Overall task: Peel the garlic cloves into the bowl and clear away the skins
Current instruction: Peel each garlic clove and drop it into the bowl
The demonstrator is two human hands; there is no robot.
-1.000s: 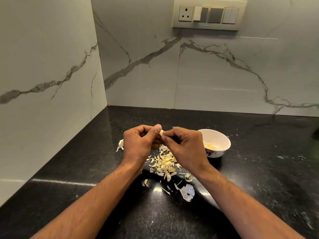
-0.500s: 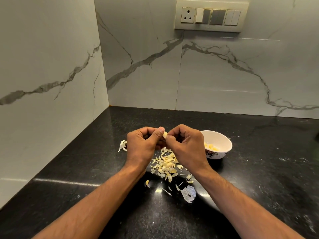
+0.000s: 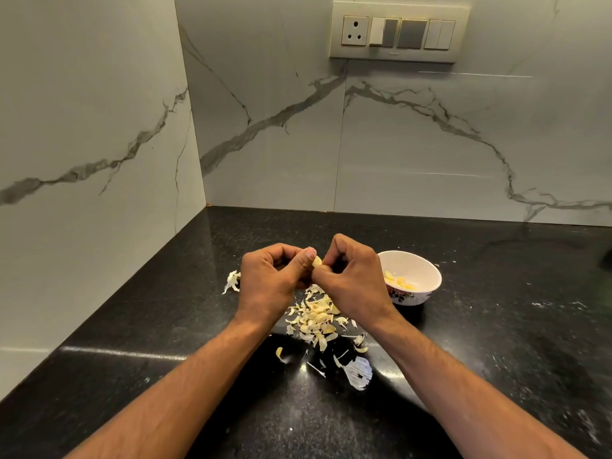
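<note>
Clove point(image 3: 317, 260) sits pinched between both hands, held above the counter point(image 3: 496, 326), just left of the bowl. Only a small pale tip of it shows; rest hidden by fingers.

Left hand point(image 3: 270, 279): fingers curled in, thumb laid along the clove's left side. Right hand point(image 3: 352, 279): fingers curled, tips pinching the clove from the right. Hands touch at the clove. Both forearms bare, coming in from the bottom edge.

Bowl point(image 3: 427, 273): white, floral print on the outer wall, upright on the counter just right of the right hand, partly hidden by it. A few peeled yellow cloves point(image 3: 400, 282) inside.

Skins point(image 3: 316, 318): loose pile on the counter directly below and between the hands, touching nothing else. Stray bits around it: one white scrap point(image 3: 231, 281) left of the left hand, a small curl point(image 3: 280, 353) nearer the camera, a larger papery white piece point(image 3: 359, 372) near the right forearm.

Counter is black speckled stone, glossy, with light streaks reflecting on it. It runs into a corner: white marble-look wall point(image 3: 430, 144) with grey veins behind and on the left. Switch plate point(image 3: 399, 31) on the back wall, up high: one socket plus several rocker switches.
</note>
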